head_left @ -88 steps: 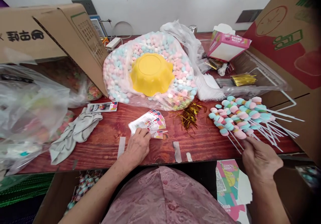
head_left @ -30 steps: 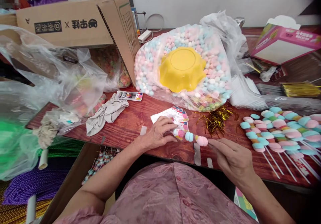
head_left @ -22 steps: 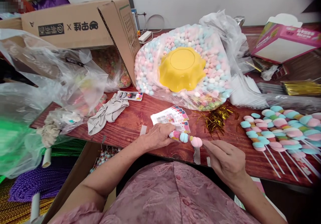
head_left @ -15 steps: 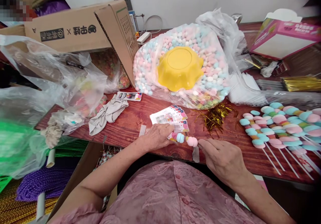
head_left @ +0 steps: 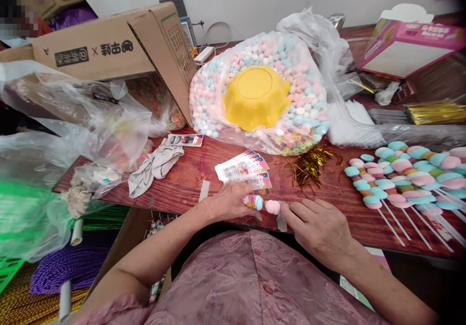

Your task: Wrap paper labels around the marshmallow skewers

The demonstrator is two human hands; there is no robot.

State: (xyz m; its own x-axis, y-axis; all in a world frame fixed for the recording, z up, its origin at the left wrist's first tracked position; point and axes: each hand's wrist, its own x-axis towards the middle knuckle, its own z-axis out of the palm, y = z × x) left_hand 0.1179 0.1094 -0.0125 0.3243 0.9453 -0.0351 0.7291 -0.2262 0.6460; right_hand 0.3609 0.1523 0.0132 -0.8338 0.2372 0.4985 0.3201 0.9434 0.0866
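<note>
Low in the middle of the frame the two hands meet over the front edge of the red wooden table. The left hand is pinched around the tip of a marshmallow skewer, apparently with a small printed bag over that end, while the right hand grips the stick end, its fingers closed so the stick itself is hidden. Only a pale blue and a pink marshmallow show between the two hands; the piece is soft-looking, pastel, and lies nearly level just above the wood. It looks about halfway sleeved at most, with the pink piece bare. Just above the left hand lies a fanned stack of printed bags, so plenty of wrappers remain. To the right a loose tangle of gold twist ties sits untouched, and at the right edge a large pile of skewers lies unwrapped, sticks pointing toward the lower right; most of the work seems left. Higher up, a yellow bowl rests upturned on a clear sack of marshmallows, and a cardboard box fills the upper left.
</note>
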